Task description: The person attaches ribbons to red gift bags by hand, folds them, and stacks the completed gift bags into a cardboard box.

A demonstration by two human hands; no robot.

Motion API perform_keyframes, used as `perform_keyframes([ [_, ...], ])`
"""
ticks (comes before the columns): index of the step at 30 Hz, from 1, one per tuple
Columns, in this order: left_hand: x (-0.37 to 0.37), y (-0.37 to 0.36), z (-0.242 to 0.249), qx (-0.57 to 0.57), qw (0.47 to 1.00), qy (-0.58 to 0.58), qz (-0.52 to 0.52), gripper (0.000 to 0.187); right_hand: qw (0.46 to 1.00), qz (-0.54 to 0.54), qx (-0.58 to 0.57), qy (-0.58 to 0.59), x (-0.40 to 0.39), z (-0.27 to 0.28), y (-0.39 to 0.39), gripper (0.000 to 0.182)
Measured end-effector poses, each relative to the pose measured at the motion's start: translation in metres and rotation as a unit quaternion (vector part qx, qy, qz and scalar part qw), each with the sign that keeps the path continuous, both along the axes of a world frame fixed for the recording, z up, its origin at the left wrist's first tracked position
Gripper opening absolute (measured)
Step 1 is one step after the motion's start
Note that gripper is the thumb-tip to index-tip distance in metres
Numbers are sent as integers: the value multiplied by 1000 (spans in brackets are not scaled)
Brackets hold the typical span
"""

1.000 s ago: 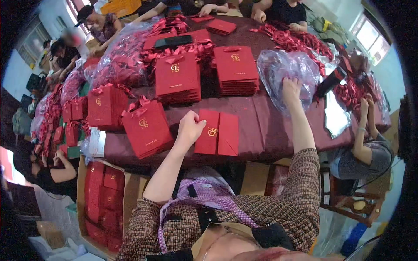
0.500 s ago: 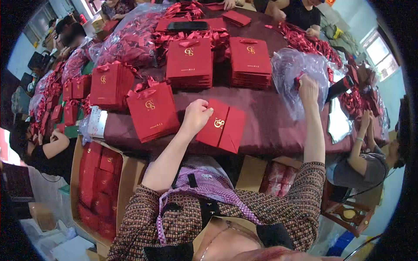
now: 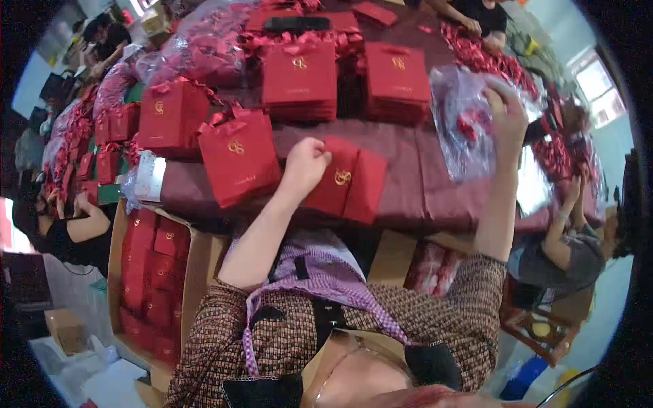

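My left hand (image 3: 306, 166) is closed on the upper left edge of a red paper bag (image 3: 367, 187), a flat one with gold lettering and a fold down it. My right hand (image 3: 505, 112) is smeared by motion at the right side of a clear plastic bag (image 3: 454, 153). Inside or on that plastic lies a small heap of red ribbon (image 3: 473, 126). Whether the right fingers hold anything cannot be made out. Left of my left hand lies a red gift bag with a ribbon bow (image 3: 238, 166).
Several stacks of red gift bags (image 3: 299, 75) stand along the table (image 3: 408, 146), with a black phone (image 3: 296, 24) behind them. An open carton of red bags (image 3: 153, 272) is at lower left. Co-workers sit around, one at the right (image 3: 568, 255).
My right hand has come off the middle of the plastic bag, moving right and up, and the plastic lies flatter. My left hand keeps its grip on the red paper bag.
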State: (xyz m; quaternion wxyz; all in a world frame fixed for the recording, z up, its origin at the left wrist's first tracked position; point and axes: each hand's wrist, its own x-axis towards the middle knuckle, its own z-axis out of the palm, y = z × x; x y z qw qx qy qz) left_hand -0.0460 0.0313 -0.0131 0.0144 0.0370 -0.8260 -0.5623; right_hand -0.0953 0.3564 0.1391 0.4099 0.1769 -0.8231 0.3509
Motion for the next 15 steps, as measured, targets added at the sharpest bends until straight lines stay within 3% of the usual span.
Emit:
perform_keyframes([
  [2,-6,-6,-26,3,1000,24,-8,19,990,32,-66,-119,13,1,-17,18],
  [5,2,-7,-14,66,997,-30,-8,22,932,211,-187,-227,20,-19,-35,20],
  [8,5,-10,-17,42,998,-27,-25,22,908,242,-155,-306,21,-39,-32,20],
  [11,8,-14,-25,59,997,-25,-34,22,909,136,9,-393,8,-60,6,23],
  [12,9,-12,-28,88,995,-24,-30,22,926,36,114,-358,4,-73,22,24],
  [13,16,-8,-4,35,999,-21,-29,22,921,-65,218,-316,-2,-84,39,26],
  [15,16,-7,-11,65,997,-31,-32,21,885,-200,240,-347,-11,-94,66,28],
])
